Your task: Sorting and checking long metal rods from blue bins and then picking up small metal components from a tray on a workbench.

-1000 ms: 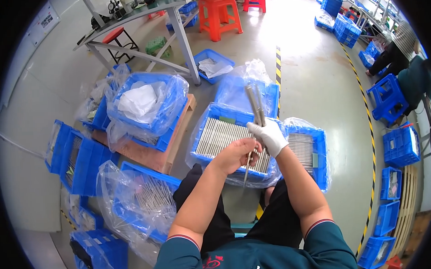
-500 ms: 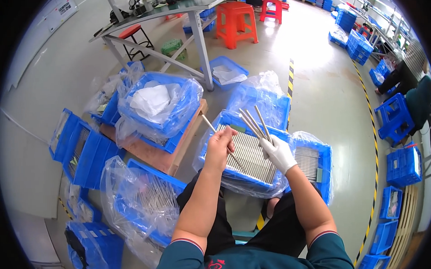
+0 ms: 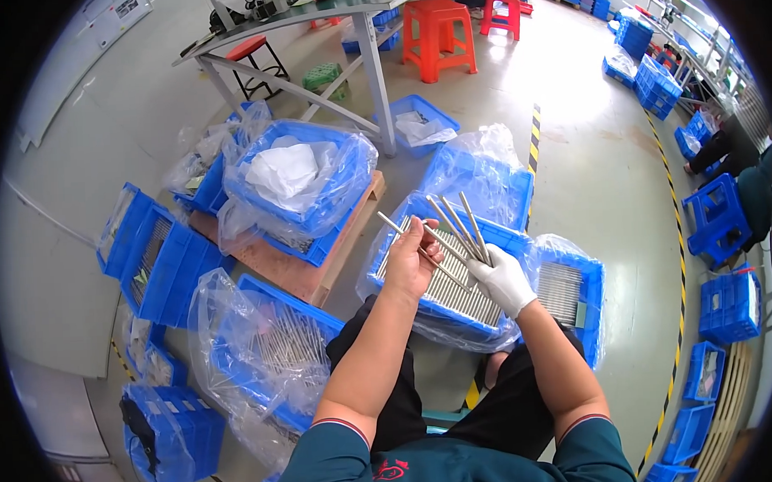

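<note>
My bare left hand [image 3: 410, 261] is closed around a thin metal rod [image 3: 389, 221] that slants down to the right. Its fingertips also meet the end of a second rod [image 3: 444, 241], whose other end runs to my gloved right hand. My right hand [image 3: 505, 281], in a white glove, grips several metal rods [image 3: 465, 223] that fan upward. Both hands are over a blue crate [image 3: 464, 320] lined with clear plastic, where rows of similar rods [image 3: 446, 292] lie side by side. Part of the crate is hidden by my hands.
Another crate [image 3: 594, 306] of rods stands at the right, and a plastic-covered crate [image 3: 512, 204] sits behind. On the left are a bagged crate of loose rods [image 3: 283, 342] and a wooden pallet [image 3: 315, 286] with stacked crates. A workbench [image 3: 310, 21] and red stool [image 3: 434, 40] are farther back.
My left hand has turned and moved closer to my right. One rod from the right-hand bunch now tilts left to my left fingertips. The view has shifted slightly.
</note>
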`<state>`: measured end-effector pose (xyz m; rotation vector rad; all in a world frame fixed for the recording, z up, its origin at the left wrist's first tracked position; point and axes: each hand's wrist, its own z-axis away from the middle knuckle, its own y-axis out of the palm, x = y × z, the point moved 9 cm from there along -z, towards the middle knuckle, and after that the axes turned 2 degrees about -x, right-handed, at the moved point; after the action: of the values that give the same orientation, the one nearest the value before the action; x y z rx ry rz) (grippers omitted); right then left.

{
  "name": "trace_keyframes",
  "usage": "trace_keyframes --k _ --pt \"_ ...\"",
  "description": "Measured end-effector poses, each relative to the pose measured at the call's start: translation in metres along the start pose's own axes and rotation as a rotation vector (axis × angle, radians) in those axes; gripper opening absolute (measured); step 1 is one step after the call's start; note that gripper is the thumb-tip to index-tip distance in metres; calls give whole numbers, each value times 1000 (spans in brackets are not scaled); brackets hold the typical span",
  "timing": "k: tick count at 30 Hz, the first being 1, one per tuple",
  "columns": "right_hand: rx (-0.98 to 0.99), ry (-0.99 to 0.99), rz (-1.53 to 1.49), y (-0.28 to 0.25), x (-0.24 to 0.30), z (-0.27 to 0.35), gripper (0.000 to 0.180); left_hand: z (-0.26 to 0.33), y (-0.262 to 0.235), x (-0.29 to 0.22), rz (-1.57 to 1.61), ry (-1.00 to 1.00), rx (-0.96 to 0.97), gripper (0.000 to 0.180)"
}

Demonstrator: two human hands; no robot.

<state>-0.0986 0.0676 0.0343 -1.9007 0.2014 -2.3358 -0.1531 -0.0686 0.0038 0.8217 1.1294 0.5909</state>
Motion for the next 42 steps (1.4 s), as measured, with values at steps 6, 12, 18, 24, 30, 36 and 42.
trace_keyframes --k 6,12,18,24,30,36,42 --pt "-106 -35 -32 -2 -5 -8 17 9 5 32 -142 -84 -36 34" --pt "-141 -54 -51 -6 -7 -12 17 13 10 38 -161 -91 -8 28" --pt "-186 -129 62 -6 5 -5 19 18 6 30 -392 41 -83 26" --pt "-179 -58 -208 3 -2 -9 20 24 11 44 -385 71 -69 25" --pt "-273 13 23 -15 -14 -17 26 20 4 28 -453 118 -101 29" --pt "179 260 -701 0 -20 -20 22 30 17 65 -414 -311 146 28" --pt "-179 205 -454 -26 -27 -30 26 39 25 89 -444 -441 241 27"
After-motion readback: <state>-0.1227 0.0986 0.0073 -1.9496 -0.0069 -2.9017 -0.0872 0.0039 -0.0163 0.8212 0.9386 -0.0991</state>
